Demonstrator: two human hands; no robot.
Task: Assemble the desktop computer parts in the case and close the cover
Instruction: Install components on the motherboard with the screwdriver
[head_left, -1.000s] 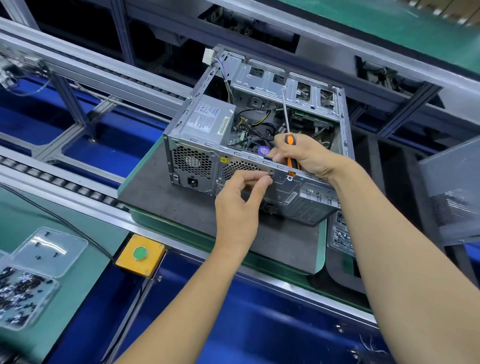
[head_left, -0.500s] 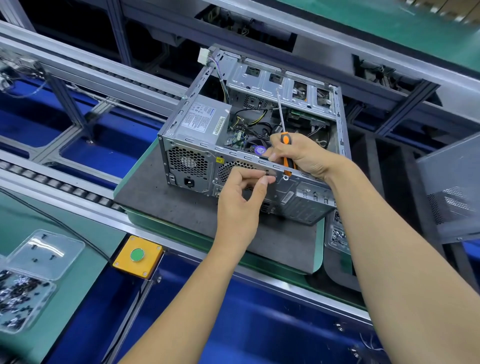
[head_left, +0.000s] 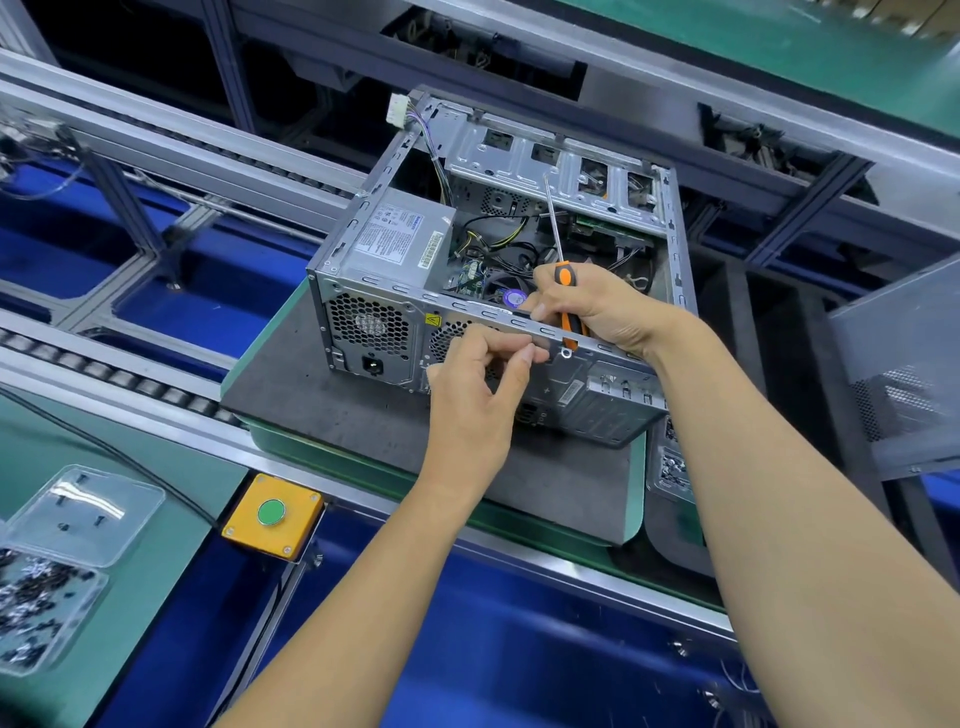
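Note:
An open grey computer case (head_left: 374, 291) lies on its side on a dark mat (head_left: 322, 410), its rear panel facing me. Inside are a power supply (head_left: 400, 239), black cables and a fan with a purple sticker (head_left: 514, 298). My right hand (head_left: 597, 306) rests on the case's upper rear edge and grips an orange-and-black screwdriver (head_left: 563, 273) whose shaft points up and away. My left hand (head_left: 478, 395) is against the rear panel just below that edge, thumb and forefinger pinched together; whether a small screw sits between them is hidden.
A clear plastic box (head_left: 47, 613) of dark screws with its open lid (head_left: 88, 514) lies at the lower left. A yellow box with a green button (head_left: 272, 514) sits on the conveyor rail. A grey perforated side panel (head_left: 904, 374) stands at the right.
Both hands have stayed at the rear upper edge of the case. The left fingers have pinched a little tighter toward the right hand; the view has drifted slightly.

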